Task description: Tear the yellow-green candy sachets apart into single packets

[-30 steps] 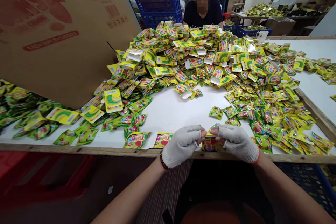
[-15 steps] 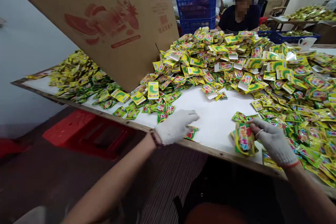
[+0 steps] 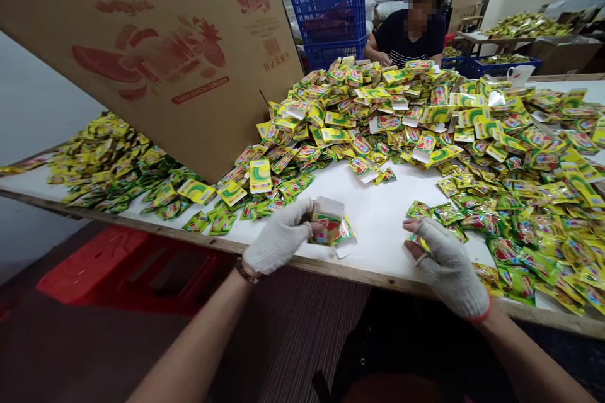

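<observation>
My left hand (image 3: 283, 236), in a white knit glove with bare fingertips, is closed on a small yellow-green carton (image 3: 324, 231) at the table's front edge. A white flap of the carton stands up. Just right of it, partly hidden, lies another printed piece (image 3: 348, 233) with a white flap. My right hand (image 3: 442, 264), gloved the same way, hovers at the edge of the sachet heap with thumb and fingers apart. A small sachet (image 3: 418, 240) shows in that gap; whether it is touched I cannot tell. Beyond the fingers lie green sachets (image 3: 448, 213).
A heap of yellow cartons (image 3: 378, 101) fills the back of the white table (image 3: 373, 214). Loose sachets (image 3: 558, 245) spread at right, more (image 3: 104, 157) at left. A tilted cardboard box (image 3: 189, 75) stands at left. Behind are blue crates (image 3: 331, 16) and a seated person (image 3: 409, 31).
My left hand has gone from spread fingers to gripping a carton. The printed packet that was in my right hand is no longer there, and that hand's fingers have parted. The view has shifted right.
</observation>
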`<state>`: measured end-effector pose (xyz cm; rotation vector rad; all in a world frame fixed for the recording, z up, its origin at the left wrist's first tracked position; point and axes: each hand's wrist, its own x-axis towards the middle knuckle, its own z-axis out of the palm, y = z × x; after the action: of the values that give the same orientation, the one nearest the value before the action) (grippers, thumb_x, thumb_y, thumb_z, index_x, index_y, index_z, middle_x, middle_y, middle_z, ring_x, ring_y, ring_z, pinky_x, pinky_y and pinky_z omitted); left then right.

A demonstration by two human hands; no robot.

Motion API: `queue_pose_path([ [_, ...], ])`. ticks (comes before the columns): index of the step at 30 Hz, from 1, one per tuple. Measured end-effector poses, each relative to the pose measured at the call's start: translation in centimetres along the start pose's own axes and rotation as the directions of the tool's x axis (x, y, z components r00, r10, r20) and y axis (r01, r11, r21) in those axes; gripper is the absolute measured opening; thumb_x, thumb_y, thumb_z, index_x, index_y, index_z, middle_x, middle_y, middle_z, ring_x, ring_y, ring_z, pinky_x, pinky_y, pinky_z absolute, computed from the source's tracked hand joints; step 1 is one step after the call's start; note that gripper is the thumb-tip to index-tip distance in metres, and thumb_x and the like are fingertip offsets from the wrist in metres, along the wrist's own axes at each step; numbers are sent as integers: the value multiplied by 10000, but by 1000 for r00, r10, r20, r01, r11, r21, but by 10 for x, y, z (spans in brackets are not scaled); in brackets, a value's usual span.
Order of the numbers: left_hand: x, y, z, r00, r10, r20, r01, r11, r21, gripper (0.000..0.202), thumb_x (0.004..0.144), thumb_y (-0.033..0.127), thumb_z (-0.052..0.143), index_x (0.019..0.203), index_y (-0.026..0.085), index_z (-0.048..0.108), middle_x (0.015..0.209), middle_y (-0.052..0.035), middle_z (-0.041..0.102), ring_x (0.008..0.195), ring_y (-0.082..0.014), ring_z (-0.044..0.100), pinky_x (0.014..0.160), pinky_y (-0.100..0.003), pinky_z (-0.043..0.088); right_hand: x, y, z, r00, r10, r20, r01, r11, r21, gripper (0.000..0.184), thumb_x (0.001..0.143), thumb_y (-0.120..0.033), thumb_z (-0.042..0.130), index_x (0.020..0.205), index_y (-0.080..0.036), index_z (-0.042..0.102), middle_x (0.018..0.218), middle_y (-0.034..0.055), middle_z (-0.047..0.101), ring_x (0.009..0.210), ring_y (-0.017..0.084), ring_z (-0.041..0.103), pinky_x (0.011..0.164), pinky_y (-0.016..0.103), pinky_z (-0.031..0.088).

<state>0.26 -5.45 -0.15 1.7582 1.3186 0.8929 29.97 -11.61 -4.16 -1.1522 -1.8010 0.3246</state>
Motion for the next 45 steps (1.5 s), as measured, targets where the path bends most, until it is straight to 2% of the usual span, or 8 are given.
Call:
queue_pose_path([
  [4, -9, 1, 79, 998, -33, 52, 53, 885, -463, 695, 720, 274, 714, 1338, 188, 410, 930, -19, 679, 853, -176, 663, 777, -310, 537, -2, -2, 25, 974, 225, 17, -221, 936, 273, 267, 854, -255, 625, 1105, -236, 537, 1162, 103, 661, 1063, 235, 658, 899, 397, 562],
  [9, -14, -8, 129, 997, -64, 42, 77, 830, -552, 487, 744, 259, 708, 1124, 217, 408, 849, 7, 664, 837, -167, 684, 783, -305, 540, 2, 8, 26, 944, 315, 102, -331, 901, 282, 80, 851, -229, 576, 928, -208, 570, 875, 41, 675, 826, 189, 664, 749, 319, 556],
  [17, -23, -18, 127, 999, 19, 40, 4, 854, -521, 386, 796, 288, 690, 1118, 199, 498, 1061, -82, 701, 977, -195, 688, 906, -363, 544, -1, 20, 22, 985, 131, 111, -143, 984, 111, 205, 843, -141, 543, 915, -231, 713, 844, 38, 719, 789, 203, 666, 710, 329, 533],
  [25, -13, -16, 112, 995, 77, 61, -55, 950, -306, 173, 805, 318, 671, 882, 164, 651, 904, -58, 702, 890, -187, 658, 845, -321, 534, 11, 12, 19, 967, 90, 239, -93, 996, 0, 201, 837, -105, 513, 661, -190, 561, 670, 12, 558, 632, 149, 495, 596, 268, 384],
  [28, -5, -12, 108, 996, 54, 70, -26, 937, -350, 236, 796, 352, 682, 928, 163, 632, 813, -27, 674, 759, -153, 626, 712, -273, 519, 10, 10, 22, 970, 176, 167, -189, 980, 65, 116, 835, -133, 546, 905, -182, 625, 737, 10, 593, 639, 147, 516, 605, 261, 419],
  [31, 1, -11, 107, 993, 22, 115, 26, 913, -407, 383, 775, 365, 705, 1086, 169, 596, 786, -8, 664, 709, -146, 614, 635, -252, 499, 9, 9, 22, 976, 161, 148, -176, 980, 94, 278, 857, -147, 537, 1119, -174, 623, 850, 38, 653, 731, 169, 592, 688, 276, 471],
  [36, 5, -5, 97, 982, 157, 106, -129, 964, -234, 181, 793, 329, 661, 857, 170, 718, 908, -65, 726, 876, -199, 658, 827, -319, 518, 12, 3, 15, 963, 35, 268, -55, 996, 71, 167, 907, -166, 523, 831, -201, 667, 841, 50, 669, 780, 176, 617, 717, 271, 460],
  [45, 13, 16, 78, 958, 148, 245, -138, 989, -56, 180, 838, 302, 633, 817, 149, 725, 773, -26, 719, 719, -149, 631, 675, -244, 501, 27, -5, 14, 949, 128, 286, -139, 990, 18, 147, 891, -175, 600, 750, -164, 640, 697, 1, 604, 675, 135, 542, 624, 247, 374],
])
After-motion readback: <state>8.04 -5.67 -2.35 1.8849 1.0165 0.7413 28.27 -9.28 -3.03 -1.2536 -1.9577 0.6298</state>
